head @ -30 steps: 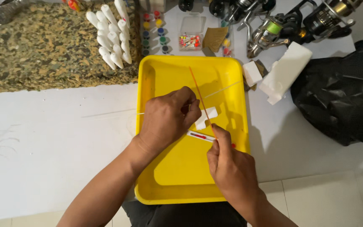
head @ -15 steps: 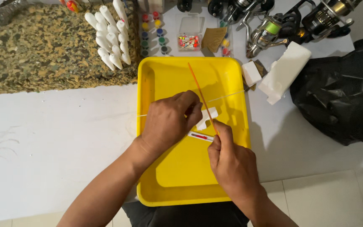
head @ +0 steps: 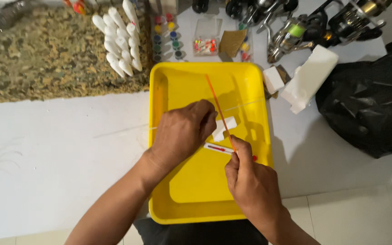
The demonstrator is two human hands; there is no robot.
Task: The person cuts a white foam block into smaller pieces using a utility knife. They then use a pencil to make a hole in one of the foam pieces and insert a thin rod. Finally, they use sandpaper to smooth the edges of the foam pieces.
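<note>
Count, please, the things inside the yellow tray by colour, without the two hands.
White: 2, the foam piece under the left hand and the small cutter on the yellow tray.
Orange: 1, the thin stick in the right hand.
Total: 3

Tray floor [head: 196,190] near hands open; foam blocks [head: 308,79] crowd right.

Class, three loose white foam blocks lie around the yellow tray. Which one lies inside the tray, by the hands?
The small notched white block lies inside the yellow tray; the small square block and the long block lie outside, on the table.
</note>
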